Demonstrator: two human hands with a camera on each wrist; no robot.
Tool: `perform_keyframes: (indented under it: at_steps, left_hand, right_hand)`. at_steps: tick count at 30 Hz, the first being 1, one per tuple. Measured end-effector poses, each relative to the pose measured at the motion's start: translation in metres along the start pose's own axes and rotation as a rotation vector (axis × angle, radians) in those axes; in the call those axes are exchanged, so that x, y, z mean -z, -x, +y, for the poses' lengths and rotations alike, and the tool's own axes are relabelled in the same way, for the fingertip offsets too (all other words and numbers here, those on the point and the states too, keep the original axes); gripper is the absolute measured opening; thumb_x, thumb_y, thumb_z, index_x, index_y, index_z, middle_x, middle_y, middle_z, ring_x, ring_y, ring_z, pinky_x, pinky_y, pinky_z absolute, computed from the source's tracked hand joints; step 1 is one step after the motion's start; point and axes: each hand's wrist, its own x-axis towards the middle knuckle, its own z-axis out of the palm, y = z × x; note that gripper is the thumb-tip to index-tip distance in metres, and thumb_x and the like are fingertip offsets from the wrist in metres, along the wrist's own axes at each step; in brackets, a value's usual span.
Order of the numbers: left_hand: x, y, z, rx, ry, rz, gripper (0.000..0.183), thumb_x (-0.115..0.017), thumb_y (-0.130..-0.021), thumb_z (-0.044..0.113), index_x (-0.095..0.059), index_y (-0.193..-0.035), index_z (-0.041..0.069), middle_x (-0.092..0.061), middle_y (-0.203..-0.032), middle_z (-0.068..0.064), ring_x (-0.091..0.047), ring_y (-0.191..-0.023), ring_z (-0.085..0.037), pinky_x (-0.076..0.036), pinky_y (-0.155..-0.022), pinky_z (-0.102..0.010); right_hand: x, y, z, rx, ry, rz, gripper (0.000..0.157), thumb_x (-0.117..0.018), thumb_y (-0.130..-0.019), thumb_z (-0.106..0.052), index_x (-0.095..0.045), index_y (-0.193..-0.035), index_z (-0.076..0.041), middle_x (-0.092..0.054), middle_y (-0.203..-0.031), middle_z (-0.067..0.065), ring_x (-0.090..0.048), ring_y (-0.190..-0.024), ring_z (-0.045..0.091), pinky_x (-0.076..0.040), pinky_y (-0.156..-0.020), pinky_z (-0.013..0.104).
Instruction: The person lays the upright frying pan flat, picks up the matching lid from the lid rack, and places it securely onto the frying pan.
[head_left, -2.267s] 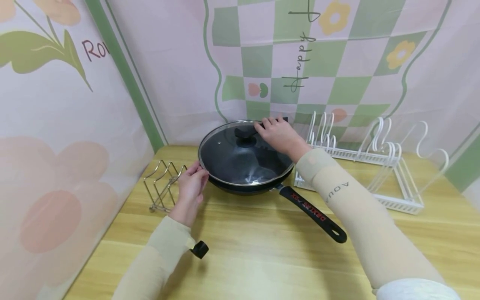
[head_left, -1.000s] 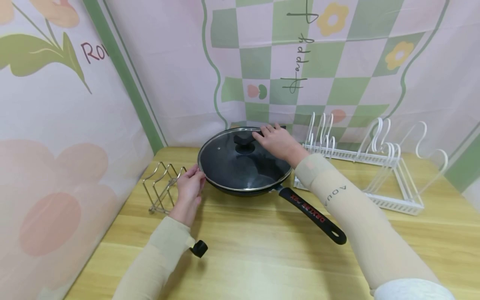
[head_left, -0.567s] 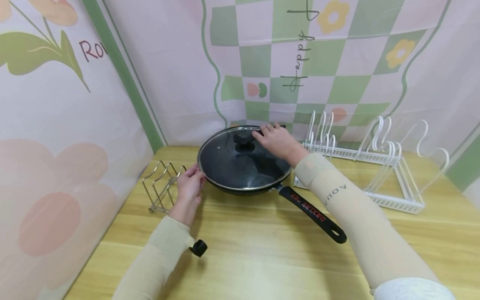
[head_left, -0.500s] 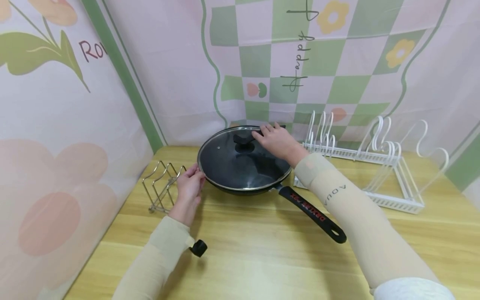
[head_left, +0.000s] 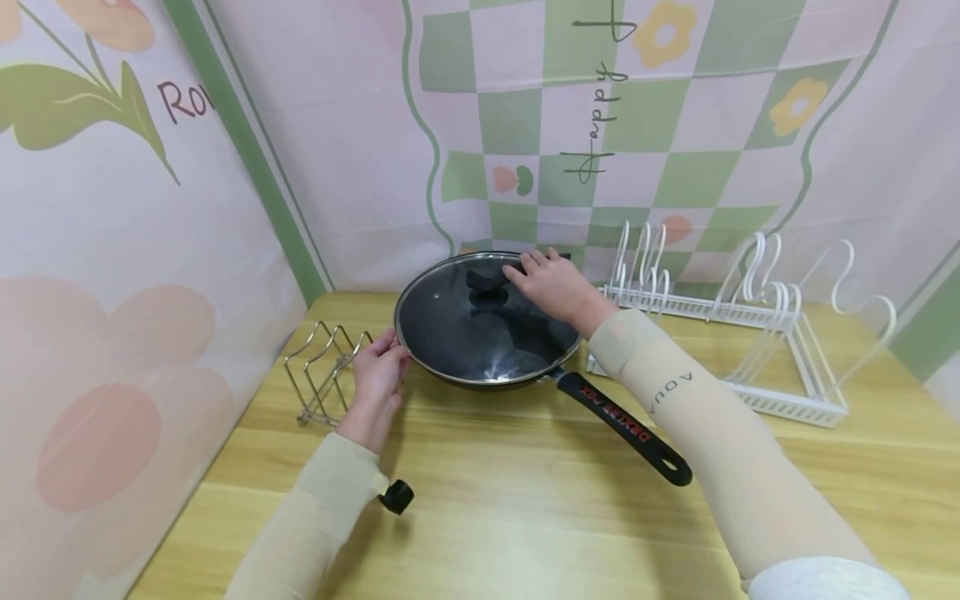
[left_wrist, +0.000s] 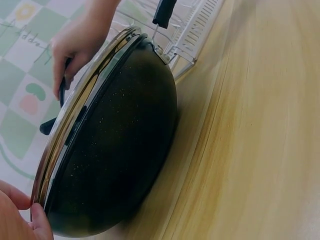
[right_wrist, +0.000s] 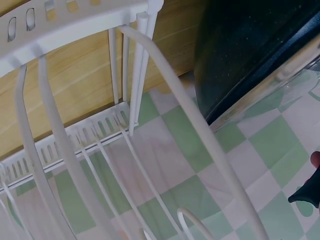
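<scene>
A black frying pan stands on the wooden table, its long handle pointing to the front right. Over it lies a glass lid with a metal rim, nearly level. My right hand grips the lid's black handle from above. Thumb and fingers of my left hand pinch the lid's rim at the near left; the left wrist view has them on both sides of that edge. In that view a narrow gap shows between lid rim and pan. Only a few fingertips appear in the right wrist view.
A small metal wire rack stands left of my left hand. To the right is a white rack with upright hooped dividers, close to the pan. A patterned cloth hangs behind the table. A black piece sticks out at my left cuff.
Since the earliest frame the lid's far edge and my right hand have come down, levelling the lid on the pan. Over the last half second its front edge dips slightly; both holds stay.
</scene>
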Motion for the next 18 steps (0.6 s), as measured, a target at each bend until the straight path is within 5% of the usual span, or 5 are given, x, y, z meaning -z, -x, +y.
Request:
perform_keyframes:
  at_steps: [11,18]
  left_hand:
    - [0.0011,-0.0002,-0.0009,-0.004,-0.040,0.004,0.060,-0.051,-0.089,-0.018,-0.045,-0.148,-0.006,-0.051,-0.146,-0.024,-0.056,-0.122,-0.023,-0.054,-0.095,-0.021]
    - [-0.0001,0.0000,-0.0014,-0.005,-0.045,0.014,0.058,-0.052,-0.088,-0.018,-0.050,-0.145,-0.006,-0.055,-0.140,-0.023,-0.059,-0.108,-0.017,-0.055,-0.090,-0.020]
  right_hand:
    - [0.0002,0.0003,-0.0011,-0.010,-0.003,-0.011,0.041,-0.056,-0.100,0.009,-0.058,-0.141,0.001,-0.059,-0.130,0.032,-0.059,-0.122,0.044,-0.051,-0.100,0.059]
    - [0.0024,-0.0003,-0.0014,-0.029,-0.008,-0.048,0.044,-0.056,-0.101,0.008,-0.055,-0.144,0.001,-0.057,-0.134,0.032,-0.058,-0.125,0.044,-0.049,-0.102,0.059]
